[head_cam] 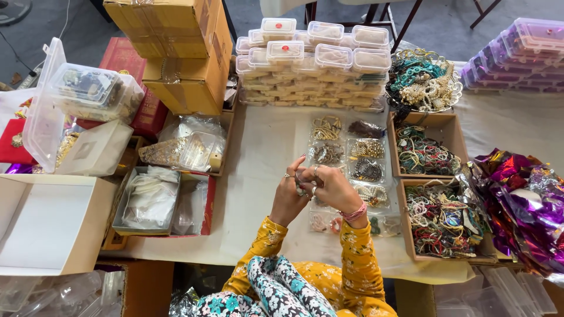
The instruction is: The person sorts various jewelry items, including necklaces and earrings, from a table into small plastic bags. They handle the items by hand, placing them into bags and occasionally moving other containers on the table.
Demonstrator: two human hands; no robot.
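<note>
Head view: left hand and right hand meet at frame centre above the white table cover, fingers of both pinched on a small jewellery piece; its kind cannot be told. Clear jewellery packets lie at 1 o'clock of the hands. Cardboard trays of beaded bangles sit at 3 o'clock. Stacked clear boxes stand at 12 o'clock.
</note>
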